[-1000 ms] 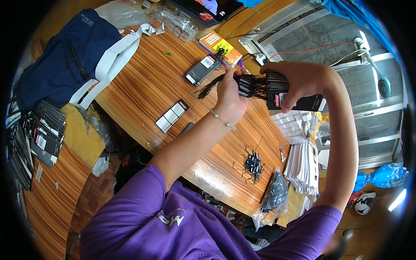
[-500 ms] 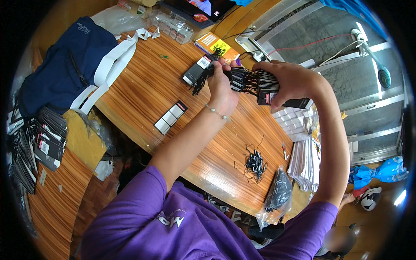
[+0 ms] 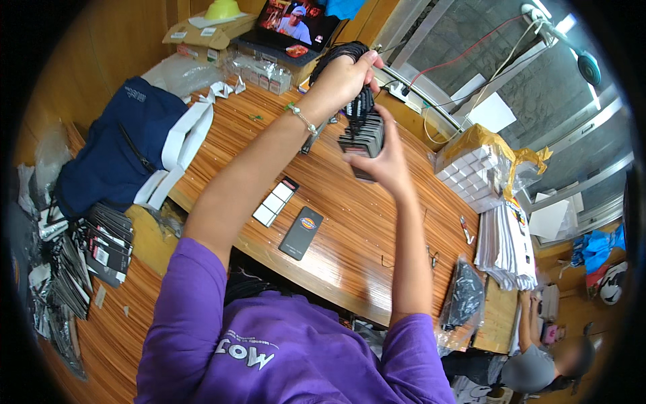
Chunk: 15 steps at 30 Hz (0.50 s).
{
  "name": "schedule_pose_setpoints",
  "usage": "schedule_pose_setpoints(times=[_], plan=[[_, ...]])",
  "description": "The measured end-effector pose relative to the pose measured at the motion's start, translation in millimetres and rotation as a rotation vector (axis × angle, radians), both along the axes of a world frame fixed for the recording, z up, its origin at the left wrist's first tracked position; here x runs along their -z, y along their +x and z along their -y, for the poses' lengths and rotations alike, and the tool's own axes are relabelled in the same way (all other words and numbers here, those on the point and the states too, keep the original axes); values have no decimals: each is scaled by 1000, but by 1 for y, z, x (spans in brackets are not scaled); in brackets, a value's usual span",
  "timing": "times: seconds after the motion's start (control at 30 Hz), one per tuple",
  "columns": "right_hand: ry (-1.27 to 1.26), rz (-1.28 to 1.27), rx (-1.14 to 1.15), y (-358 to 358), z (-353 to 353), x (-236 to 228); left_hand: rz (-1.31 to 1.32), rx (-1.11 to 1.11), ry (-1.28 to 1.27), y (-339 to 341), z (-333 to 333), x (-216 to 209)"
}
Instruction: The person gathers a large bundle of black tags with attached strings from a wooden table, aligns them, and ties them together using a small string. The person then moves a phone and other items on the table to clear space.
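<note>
Black tags (image 3: pixel 365 140), 1 stack above the counter (image 3: pixel 350 229), are clasped in the wide thumb-to-finger grip of the right hand (image 3: pixel 389 160); cords (image 3: pixel 359 106) run lengthwise up to the left hand (image 3: pixel 342 79), curled around them; right hand nearer the tags.

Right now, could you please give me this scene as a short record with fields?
left hand: gripping black cords
right hand: holding a stack of black tags
surface: striped wooden table
mid-table: white-panelled card, dark rectangular card to its right
right side: clear bag with dark contents
left side: navy bag
</note>
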State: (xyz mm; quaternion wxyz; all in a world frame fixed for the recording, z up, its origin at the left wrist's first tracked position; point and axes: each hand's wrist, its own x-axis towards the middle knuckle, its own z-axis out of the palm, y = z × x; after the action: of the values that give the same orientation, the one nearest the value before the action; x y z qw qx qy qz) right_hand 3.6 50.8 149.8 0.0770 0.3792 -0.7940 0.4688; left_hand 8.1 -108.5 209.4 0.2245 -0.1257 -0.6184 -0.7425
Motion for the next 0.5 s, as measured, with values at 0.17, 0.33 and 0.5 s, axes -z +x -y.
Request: schedule_pose_setpoints(times=[0.17, 0.33, 0.5], plan=[[-454, 162, -43, 21, 62, 41, 96, 26, -112, -9, 24, 0], [-554, 98, -70, 16, 107, 72, 96, -62, -328, 3, 51, 5], [-410, -53, -32, 22, 121, 61, 149, -127, -246, 13, 78, 4]])
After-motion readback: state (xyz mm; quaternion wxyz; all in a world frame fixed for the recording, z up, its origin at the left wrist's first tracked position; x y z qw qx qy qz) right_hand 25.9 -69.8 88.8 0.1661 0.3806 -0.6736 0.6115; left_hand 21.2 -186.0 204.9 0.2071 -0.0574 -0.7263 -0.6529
